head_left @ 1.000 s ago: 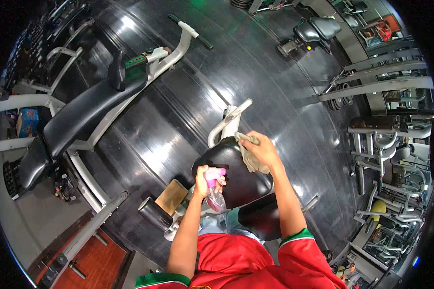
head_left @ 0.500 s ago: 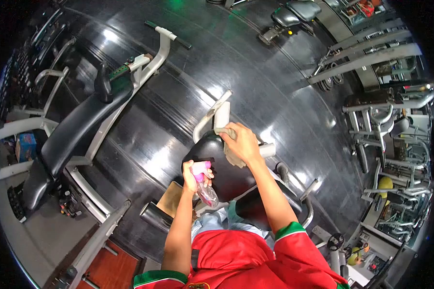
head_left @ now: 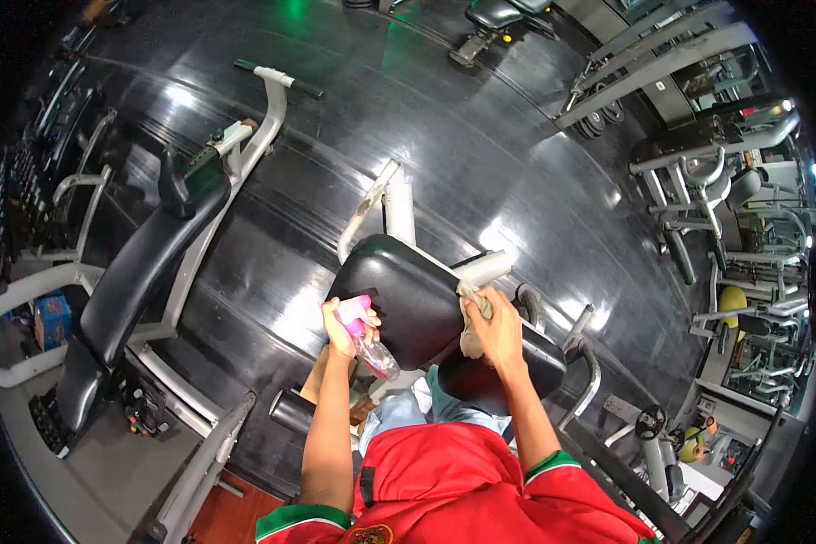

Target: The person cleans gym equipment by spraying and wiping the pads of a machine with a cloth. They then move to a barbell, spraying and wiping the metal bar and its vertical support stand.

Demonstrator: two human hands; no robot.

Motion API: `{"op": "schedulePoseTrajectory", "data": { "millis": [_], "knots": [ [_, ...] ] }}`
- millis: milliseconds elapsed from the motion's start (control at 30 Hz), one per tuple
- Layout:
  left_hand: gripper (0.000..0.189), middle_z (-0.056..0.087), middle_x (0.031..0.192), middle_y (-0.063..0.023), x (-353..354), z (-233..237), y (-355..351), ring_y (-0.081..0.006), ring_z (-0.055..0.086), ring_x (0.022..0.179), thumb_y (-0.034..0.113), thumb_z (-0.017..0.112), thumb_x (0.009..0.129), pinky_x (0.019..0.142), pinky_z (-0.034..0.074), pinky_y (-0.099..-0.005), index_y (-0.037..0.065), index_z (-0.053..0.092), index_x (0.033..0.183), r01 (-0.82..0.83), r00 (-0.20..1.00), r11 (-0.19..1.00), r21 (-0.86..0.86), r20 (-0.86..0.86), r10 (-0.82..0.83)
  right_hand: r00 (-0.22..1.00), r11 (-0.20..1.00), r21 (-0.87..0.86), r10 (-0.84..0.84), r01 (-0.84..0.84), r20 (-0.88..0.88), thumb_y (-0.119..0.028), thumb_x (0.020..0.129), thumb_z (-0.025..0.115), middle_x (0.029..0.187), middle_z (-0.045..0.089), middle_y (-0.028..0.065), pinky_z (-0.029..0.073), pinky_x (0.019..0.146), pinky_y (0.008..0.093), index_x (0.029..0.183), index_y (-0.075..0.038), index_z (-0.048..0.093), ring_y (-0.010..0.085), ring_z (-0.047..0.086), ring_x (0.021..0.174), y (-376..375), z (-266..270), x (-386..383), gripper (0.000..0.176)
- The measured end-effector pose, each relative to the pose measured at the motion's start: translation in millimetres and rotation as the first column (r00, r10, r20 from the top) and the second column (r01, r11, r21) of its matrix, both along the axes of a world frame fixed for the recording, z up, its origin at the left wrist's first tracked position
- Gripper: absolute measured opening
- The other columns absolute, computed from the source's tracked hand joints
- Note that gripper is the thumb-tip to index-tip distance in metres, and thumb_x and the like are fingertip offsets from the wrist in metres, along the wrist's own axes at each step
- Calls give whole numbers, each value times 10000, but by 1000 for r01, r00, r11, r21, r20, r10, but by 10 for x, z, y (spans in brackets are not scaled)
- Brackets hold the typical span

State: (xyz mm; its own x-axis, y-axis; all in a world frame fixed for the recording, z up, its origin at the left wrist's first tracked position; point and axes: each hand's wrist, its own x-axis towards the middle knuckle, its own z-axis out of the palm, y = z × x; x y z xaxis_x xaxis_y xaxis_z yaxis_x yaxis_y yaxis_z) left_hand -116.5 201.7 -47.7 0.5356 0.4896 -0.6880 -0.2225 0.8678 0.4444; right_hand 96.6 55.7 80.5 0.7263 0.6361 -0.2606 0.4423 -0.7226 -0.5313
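Note:
My left hand [head_left: 340, 328] is closed around a clear spray bottle [head_left: 377, 357] with a pink and white trigger head, held over the near left edge of a black padded bench. That bench has a backrest pad [head_left: 399, 290] and a smaller seat pad [head_left: 480, 379]. In my right hand [head_left: 499, 328] is a beige cloth [head_left: 471, 317], bunched under the fingers. The cloth lies against the right edge of the backrest, by the gap between the two pads. The fingertips of my right hand are partly hidden by the cloth.
White frame tubes [head_left: 399, 208] rise beyond the pad. To the left stands another long black bench [head_left: 145, 263] with a white frame. Gym machines [head_left: 707, 181] line the right side. A black roller pad [head_left: 295, 411] sits by my left forearm.
My right hand has moved with the cloth from the backrest's far edge to its right edge, nearer me. The left hand still holds the spray bottle. The view has shifted slightly.

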Motion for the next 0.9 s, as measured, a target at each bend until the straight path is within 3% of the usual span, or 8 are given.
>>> {"op": "schedulePoseTrajectory", "data": {
  "millis": [200,400,467,533,633,767,867,900],
  "knots": [
    [701,599,596,-157,1,35,33,-265,493,382,679,371,818,403,436,-401,23,612,767,39,998,999,22,-54,-37,991,985,110,-137,136,3,-310,919,628,981,643,212,475,787,499,996,-63,619,436,624,919,62,-199,-40,259],
    [662,586,584,-146,40,98,56,-260,469,364,673,384,811,392,412,-386,48,592,742,-4,997,1000,10,-81,5,956,978,58,-183,201,-230,-314,938,599,991,630,235,464,834,505,1035,-35,597,452,608,971,123,-499,147,296],
    [665,586,587,-149,40,74,63,-262,450,346,670,385,812,388,408,-385,42,592,744,7,996,999,35,-84,-4,959,935,223,-252,275,-128,-322,964,558,1058,590,252,452,866,513,1093,-39,562,471,580,1019,5,-654,5,311],
    [664,586,588,-150,39,49,63,-261,440,338,669,383,813,385,406,-387,43,592,744,-28,997,1000,-1,-76,28,922,918,132,-354,375,-156,-330,1006,483,1156,505,299,417,919,531,1160,-12,480,498,524,1072,-52,-606,-183,354],
    [663,588,593,-149,25,49,78,-258,439,340,664,377,819,389,406,-385,41,592,744,7,998,999,41,-65,-4,882,817,335,-417,469,-219,-304,1028,443,1161,484,309,377,968,510,1200,20,443,485,496,1114,-168,-778,-490,367],
    [667,590,599,-145,48,118,52,-256,455,356,663,371,825,401,419,-387,38,591,746,0,999,999,52,-45,2,833,748,367,-487,553,-263,-267,1038,442,1273,408,275,320,1060,460,1265,68,402,414,438,1217,-149,-707,-930,407],
    [666,599,615,-147,56,100,24,-255,478,376,660,376,827,416,438,-391,36,598,765,-4,998,996,94,-62,10,816,745,336,-503,576,-284,-271,1032,461,1248,404,292,308,1067,461,1270,83,380,423,434,1205,-242,-879,-1298,435],
    [660,619,648,-158,23,39,15,-266,498,391,652,385,833,427,453,-400,31,602,782,16,1000,994,108,4,-17,833,761,341,-486,552,-264,-298,1028,482,1250,405,270,303,1073,436,1258,85,378,377,434,1201,-323,-1036,-1425,458]
  ]
}}
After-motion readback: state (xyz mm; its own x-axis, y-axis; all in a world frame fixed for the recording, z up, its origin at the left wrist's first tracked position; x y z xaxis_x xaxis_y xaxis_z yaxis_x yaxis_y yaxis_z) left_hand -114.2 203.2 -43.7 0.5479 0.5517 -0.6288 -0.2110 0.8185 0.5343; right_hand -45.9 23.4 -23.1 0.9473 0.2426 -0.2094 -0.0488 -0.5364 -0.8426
